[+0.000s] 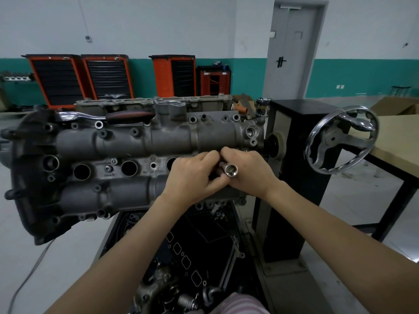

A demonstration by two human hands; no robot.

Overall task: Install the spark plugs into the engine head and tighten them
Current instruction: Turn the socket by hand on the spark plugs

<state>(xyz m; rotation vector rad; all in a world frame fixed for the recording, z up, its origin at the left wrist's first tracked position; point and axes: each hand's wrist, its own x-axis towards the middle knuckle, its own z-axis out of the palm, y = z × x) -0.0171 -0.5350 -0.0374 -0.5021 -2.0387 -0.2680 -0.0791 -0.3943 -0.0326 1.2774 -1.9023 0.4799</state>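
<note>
Both hands meet over the engine head. The right hand curls round a socket, open mouth toward five o'clock, long axis running to eleven o'clock. The left hand pinches its far end, probably a spark plug, hidden by fingers. The open plug wells lie at nine o'clock of both grips, nearer the left hand.

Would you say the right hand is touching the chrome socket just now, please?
Touching. The head view shows the right hand with its fingers curled round the chrome socket, whose open end sticks out toward the camera; the left hand closes in beside it.
</note>
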